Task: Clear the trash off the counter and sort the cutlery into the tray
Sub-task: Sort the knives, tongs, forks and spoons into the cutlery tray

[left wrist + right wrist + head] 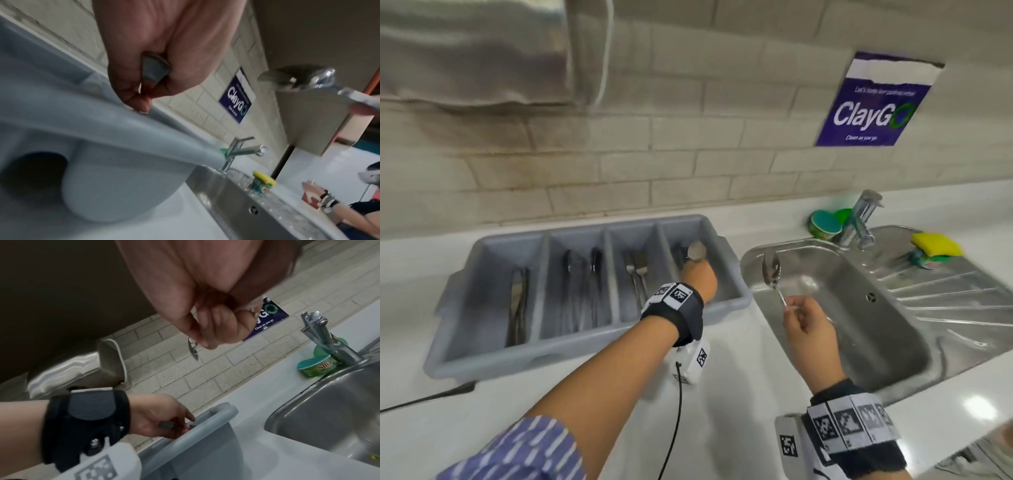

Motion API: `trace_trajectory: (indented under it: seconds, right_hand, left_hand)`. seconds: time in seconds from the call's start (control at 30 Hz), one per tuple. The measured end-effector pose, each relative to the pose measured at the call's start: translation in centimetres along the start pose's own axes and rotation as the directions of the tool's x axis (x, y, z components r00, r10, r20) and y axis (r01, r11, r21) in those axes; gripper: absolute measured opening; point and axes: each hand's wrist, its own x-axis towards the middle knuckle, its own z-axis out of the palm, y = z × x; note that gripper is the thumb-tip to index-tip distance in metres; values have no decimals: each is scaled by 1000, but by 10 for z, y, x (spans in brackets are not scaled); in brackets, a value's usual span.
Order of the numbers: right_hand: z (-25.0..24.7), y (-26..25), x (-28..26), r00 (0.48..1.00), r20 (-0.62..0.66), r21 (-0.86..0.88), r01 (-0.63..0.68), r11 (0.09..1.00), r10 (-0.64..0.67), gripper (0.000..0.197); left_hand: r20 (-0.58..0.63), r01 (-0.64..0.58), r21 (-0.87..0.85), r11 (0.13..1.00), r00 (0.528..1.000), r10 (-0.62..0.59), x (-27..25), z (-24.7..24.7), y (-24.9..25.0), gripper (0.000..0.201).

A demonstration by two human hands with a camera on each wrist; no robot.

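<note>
A grey four-compartment cutlery tray (517,358) sits on the white counter, left of the sink. My left hand (698,281) hovers over its rightmost compartment and grips a spoon (697,251) by the handle (156,68), bowl pointing toward the wall. My right hand (808,329) pinches the handle end of a second spoon (771,270), held upright over the sink's left edge. The right wrist view shows that spoon (193,350) below my fingers and my left hand (160,413) just above the tray rim (205,431). Knives (517,301), dark-handled pieces (582,291) and forks (637,274) lie in the other compartments.
The steel sink (859,308) has a faucet (859,219) at its back, with a green tub (825,224) beside it and a yellow sponge (936,245) on the drainboard. A black cable (678,411) hangs from my left wrist. Another person's arm (329,203) shows at the far right.
</note>
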Motion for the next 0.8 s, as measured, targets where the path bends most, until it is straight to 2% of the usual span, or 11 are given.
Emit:
trace_trajectory:
  seconds: [0.03, 0.1, 0.17, 0.2, 0.23, 0.27, 0.37, 0.43, 0.53, 0.67, 0.8]
  right_hand:
    - [-2, 6, 5, 1000, 21, 2, -11, 1000, 11, 16]
    - [-4, 13, 15, 995, 85, 18, -59, 998, 57, 21]
    - [-1, 14, 28, 977, 185, 32, -115, 993, 107, 28]
    - [3, 13, 35, 964, 237, 14, -124, 992, 117, 32]
    - [9, 9, 42, 951, 287, -15, -116, 993, 115, 38]
    - [17, 5, 50, 937, 333, -36, -100, 994, 107, 43]
    - [50, -9, 72, 899, 436, -52, -19, 998, 40, 45]
    - [78, -20, 86, 872, 490, -135, 98, 986, -20, 45]
    - [122, -30, 104, 810, 586, -332, 240, 912, 0, 33]
    - [170, -7, 117, 737, 673, -498, 385, 777, 66, 32]
    - [180, -4, 110, 729, 683, -470, 399, 787, 38, 34]
  left_hand:
    - [28, 2, 70, 998, 1000, -4, 5, 7, 3, 32]
    - [67, 47, 7, 999, 997, -48, 12, 22, 5, 33]
    - [117, 45, -29, 999, 992, -41, 16, 30, 4, 35]
    - [161, 21, 14, 1000, 987, -23, 15, 32, 2, 36]
    - [147, 56, -63, 996, 988, -46, 15, 32, 0, 37]
    - [111, 92, -171, 981, 991, -74, 14, 27, 0, 40]
    - [-70, -8, -248, 969, 998, -9, -5, 1, -9, 49]
    - [-213, -58, -301, 952, 977, -8, -25, -17, -26, 46]
    - [-376, -133, -355, 925, 926, -12, -64, -41, -62, 41]
    - [-475, -114, -408, 906, 874, -104, -122, -68, -113, 37]
    - [-516, -62, -449, 892, 832, -202, -168, -86, -153, 36]
